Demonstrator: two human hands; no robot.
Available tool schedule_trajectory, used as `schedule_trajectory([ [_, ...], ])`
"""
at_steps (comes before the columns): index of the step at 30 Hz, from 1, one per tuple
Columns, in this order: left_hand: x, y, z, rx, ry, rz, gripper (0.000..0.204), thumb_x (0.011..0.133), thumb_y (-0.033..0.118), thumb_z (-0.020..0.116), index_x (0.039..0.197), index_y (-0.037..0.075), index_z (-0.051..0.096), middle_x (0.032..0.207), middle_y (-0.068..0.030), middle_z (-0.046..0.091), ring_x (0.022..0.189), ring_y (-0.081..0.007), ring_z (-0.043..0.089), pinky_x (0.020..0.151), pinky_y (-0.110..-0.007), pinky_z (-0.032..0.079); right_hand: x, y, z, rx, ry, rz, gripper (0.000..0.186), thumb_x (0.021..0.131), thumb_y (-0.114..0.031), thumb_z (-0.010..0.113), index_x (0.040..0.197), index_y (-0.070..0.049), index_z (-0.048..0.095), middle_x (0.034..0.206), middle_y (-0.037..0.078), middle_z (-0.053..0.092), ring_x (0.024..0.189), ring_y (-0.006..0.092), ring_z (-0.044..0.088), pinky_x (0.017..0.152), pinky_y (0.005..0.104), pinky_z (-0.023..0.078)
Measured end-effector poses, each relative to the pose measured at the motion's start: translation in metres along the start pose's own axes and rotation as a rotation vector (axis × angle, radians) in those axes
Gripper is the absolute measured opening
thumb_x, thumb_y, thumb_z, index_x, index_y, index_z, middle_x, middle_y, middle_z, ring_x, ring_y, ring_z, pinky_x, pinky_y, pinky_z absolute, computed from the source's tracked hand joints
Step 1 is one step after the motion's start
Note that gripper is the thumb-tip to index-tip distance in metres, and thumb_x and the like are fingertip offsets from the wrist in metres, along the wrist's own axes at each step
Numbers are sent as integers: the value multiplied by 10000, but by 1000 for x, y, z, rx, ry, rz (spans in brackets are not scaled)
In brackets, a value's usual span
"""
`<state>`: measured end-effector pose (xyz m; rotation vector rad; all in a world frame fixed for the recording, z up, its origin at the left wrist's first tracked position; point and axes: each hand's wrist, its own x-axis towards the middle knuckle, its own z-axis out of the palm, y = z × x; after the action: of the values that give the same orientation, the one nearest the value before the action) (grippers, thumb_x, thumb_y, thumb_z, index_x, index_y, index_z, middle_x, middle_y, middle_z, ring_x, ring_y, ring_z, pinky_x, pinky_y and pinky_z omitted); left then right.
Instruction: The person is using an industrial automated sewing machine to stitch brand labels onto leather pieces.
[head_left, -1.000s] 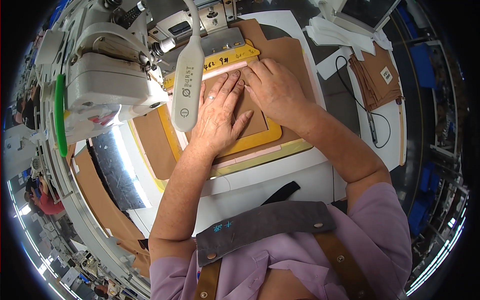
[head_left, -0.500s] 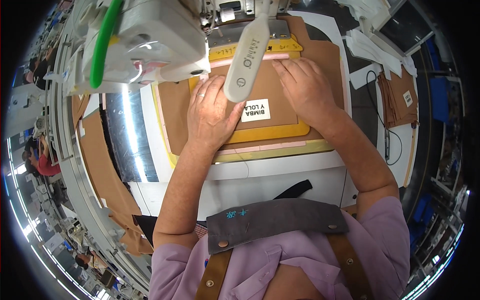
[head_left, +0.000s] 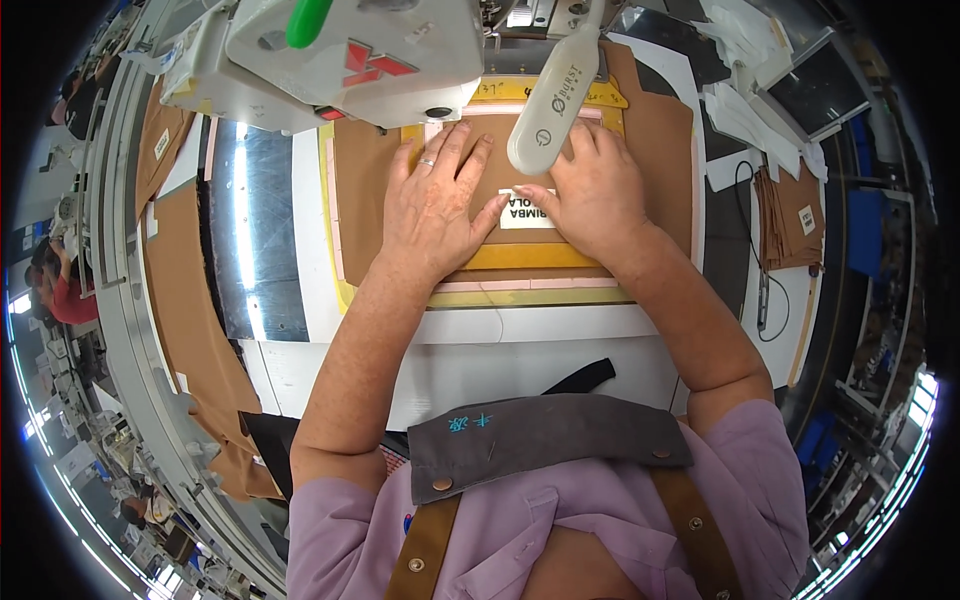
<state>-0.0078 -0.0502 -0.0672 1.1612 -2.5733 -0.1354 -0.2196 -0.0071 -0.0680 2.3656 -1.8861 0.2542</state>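
A brown sheet panel [head_left: 664, 180] lies flat under a yellow frame-shaped template [head_left: 530, 256] edged with pink strips. Inside the frame is a brown piece [head_left: 490, 225] bearing a white printed label [head_left: 528, 212]. My left hand [head_left: 432, 205] rests flat on the left part of the work, fingers spread, thumb beside the label. On the other side my right hand [head_left: 598, 195] lies palm down, its fingers stretched toward the far edge and its thumb tip at the label's upper edge. Nothing is held in either hand.
A white machine head [head_left: 350, 60] overhangs the far left of the work. Between and beyond my hands hangs a pale paddle-shaped lamp [head_left: 553, 105]. Stacked brown pieces [head_left: 790, 215] and a thin corded tool [head_left: 763, 300] lie at right; a brown sheet [head_left: 180, 290] hangs at left.
My right hand has moved left over the panel, bringing its thumb to the label. My left hand's fingers are spread wider. The whole view has shifted slightly.
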Motion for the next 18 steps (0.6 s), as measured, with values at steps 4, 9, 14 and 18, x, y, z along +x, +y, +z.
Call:
schedule_trajectory([
  [4,-1,-2,0,13,-23,8,591,908,437,682,1381,91,611,1428,-142,530,1360,-265,497,1163,-505,327,3,-2,2,-27,4,23,687,923,-621,605,1415,-141,606,1229,150,561,1195,321,494,1033,475,458],
  [9,1,-3,-2,8,-34,26,595,911,441,680,1381,83,612,1413,-155,531,1351,-269,505,1160,-498,318,3,-2,-1,-52,135,2,558,890,-567,681,1177,-91,726,1195,129,580,1098,288,549,914,383,535],
  [14,0,-2,-1,47,-55,12,579,909,425,681,1369,80,618,1411,-155,555,1345,-276,511,1129,-505,326,-12,3,0,-10,33,11,666,935,-597,610,1395,-115,618,1394,167,545,1373,353,443,1142,530,371],
  [18,1,-4,0,58,-54,35,566,901,416,688,1356,87,622,1426,-147,557,1350,-278,508,1120,-517,326,-19,4,2,5,58,25,665,931,-582,623,1394,-105,618,1409,156,551,1395,345,442,1173,575,306],
])
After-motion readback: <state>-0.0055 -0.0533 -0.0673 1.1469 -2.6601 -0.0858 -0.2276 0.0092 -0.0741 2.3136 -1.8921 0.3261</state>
